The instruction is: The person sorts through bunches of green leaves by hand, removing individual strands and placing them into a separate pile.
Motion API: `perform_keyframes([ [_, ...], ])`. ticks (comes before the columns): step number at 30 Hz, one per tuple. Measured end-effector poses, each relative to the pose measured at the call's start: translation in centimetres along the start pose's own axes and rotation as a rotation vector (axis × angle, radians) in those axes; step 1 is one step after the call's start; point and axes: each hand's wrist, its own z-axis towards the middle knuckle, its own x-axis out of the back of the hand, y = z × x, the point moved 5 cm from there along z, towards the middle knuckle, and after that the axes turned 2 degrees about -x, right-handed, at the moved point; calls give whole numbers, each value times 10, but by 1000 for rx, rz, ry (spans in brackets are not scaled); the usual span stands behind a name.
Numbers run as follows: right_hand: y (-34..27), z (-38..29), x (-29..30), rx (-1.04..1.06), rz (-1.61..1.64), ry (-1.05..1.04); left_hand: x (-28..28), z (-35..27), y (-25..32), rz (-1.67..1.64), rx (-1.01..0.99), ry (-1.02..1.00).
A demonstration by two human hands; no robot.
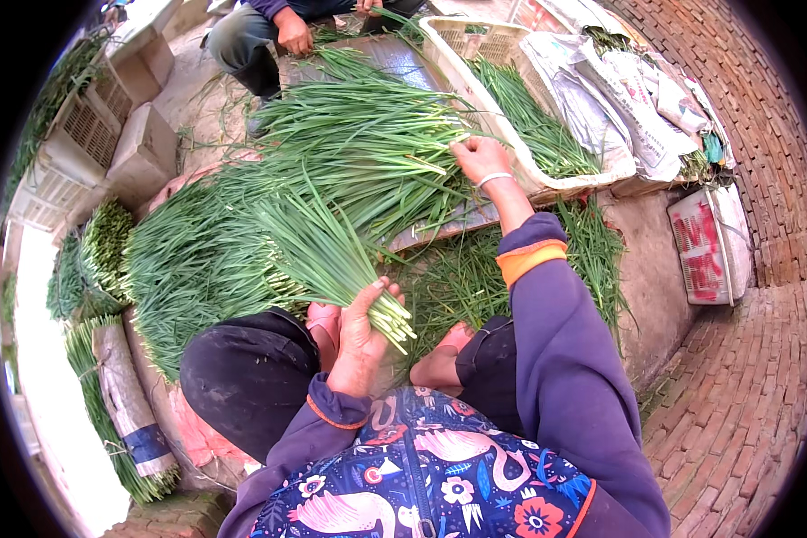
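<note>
My left hand [366, 326] is wrapped around a bunch of garlic chives [323, 259], pale cut ends towards me and green leaves fanning away to the upper left. My right hand [482, 160] reaches to the right side of a broad heap of garlic chives [363, 121] on a low board [437, 225]. Its thumb and fingers pinch the pale end of a few stalks there; how many is hidden. Left of the held bunch, another thick pile of chives [188, 269] lies on the ground.
A white plastic crate [454, 70] with chives and white woven sacks [598, 101] stands beyond my right hand. Another person's hand [294, 31] works at the board's far end. Loose leaves [464, 282] litter the floor. Tied bundles [97, 397] lie left; a brick wall [773, 134] rises right.
</note>
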Motion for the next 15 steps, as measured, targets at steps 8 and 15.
perform_keyframes([
  [8, -16, -105, 21, -7, -184, 30, 1, 2, 1, 74, -46, -20],
  [15, 11, -96, 18, -83, 206, 173, 5, 3, -7, 34, -14, -22],
])
